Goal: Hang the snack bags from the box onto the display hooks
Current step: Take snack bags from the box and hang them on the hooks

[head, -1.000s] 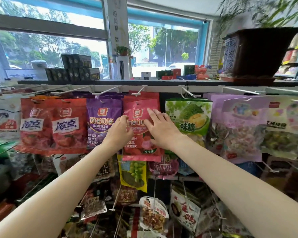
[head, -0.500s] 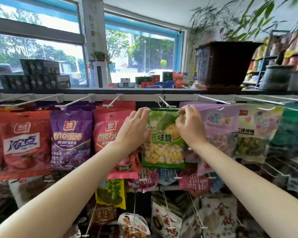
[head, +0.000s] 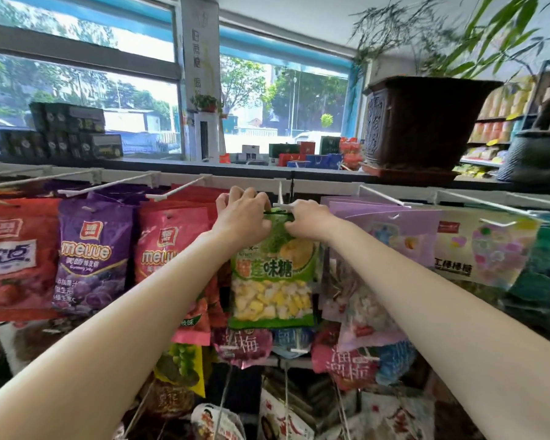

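Both arms reach up: the left hand (head: 242, 217) and right hand (head: 308, 219) pinch the top edge of the green candy bag (head: 272, 274), which dangles below their fingers. Just above the grip, the white display hook (head: 283, 201) juts forward. Behind it, the rail (head: 251, 181).

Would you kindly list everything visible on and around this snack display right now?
green snack bag: one, green with yellow pieces, top row centre, held at its top edge
hook: one, white, just above that bag
purple bag: one, purple, top row left
pink-red bag: one, left of the green bag
red bag: one, far left
lilac bags: several, right of centre
plant pot: one, dark brown, on the ledge at right
dark boxes: a stack, by the window at left
left hand: grips the bag's top
right hand: grips the bag's top
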Demonstrator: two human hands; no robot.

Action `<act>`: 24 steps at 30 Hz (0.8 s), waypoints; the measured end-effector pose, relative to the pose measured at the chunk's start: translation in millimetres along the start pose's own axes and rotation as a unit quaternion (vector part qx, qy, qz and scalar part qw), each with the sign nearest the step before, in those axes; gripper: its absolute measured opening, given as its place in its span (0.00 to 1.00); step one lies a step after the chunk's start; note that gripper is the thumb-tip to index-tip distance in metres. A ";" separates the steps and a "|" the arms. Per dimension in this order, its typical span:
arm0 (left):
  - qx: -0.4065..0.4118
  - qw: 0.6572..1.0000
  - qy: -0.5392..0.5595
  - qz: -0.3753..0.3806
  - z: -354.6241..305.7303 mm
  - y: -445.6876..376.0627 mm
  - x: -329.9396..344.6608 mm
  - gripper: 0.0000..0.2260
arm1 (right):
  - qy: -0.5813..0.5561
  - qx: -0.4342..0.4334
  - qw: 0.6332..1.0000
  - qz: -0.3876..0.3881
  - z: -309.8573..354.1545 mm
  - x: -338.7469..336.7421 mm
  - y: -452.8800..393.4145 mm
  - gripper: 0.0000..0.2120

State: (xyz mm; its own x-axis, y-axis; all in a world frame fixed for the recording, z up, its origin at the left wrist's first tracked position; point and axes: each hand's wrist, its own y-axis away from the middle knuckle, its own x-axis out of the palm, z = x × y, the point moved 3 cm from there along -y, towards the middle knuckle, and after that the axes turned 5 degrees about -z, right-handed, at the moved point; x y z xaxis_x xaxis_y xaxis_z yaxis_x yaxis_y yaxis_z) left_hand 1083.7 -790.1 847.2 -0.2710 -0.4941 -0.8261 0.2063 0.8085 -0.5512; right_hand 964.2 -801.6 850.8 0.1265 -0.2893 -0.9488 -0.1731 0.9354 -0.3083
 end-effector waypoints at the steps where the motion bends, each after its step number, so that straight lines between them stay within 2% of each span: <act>1: -0.003 1.000 0.007 0.000 -0.7 0.6 0.4 0.16 | 0.003 -0.003 1.000 0.005 -1.6 1.3 -0.5 0.21; 5: -0.008 0.998 0.049 -0.024 -0.6 3.2 1.7 0.14 | -0.053 -0.017 0.998 0.022 -8.3 5.1 -1.9 0.19; 9: -0.022 0.996 0.053 -0.060 6.9 6.5 5.7 0.12 | -0.107 -0.050 0.992 -0.038 -8.6 -4.7 0.1 0.14; 11: -0.039 0.997 0.041 -0.043 9.1 5.2 8.5 0.14 | -0.119 -0.053 0.990 -0.057 -7.5 -10.0 3.0 0.13; 16: -0.046 0.999 0.011 -0.016 5.1 0.7 9.8 0.14 | -0.088 -0.037 0.995 -0.003 -2.8 -15.4 0.2 0.13; 24: -0.004 0.997 -0.071 -0.020 -2.7 17.2 -0.5 0.16 | -0.122 -0.075 0.989 -0.030 -1.3 -18.4 22.4 0.14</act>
State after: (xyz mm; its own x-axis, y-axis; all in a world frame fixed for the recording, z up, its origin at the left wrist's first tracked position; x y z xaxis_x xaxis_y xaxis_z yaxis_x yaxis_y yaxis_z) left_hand 1084.9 -775.0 838.5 -0.1433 -0.5662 -0.8117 0.1906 0.7891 -0.5840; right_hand 956.7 -775.6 861.3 0.3703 -0.2683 -0.8893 -0.2994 0.8718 -0.3877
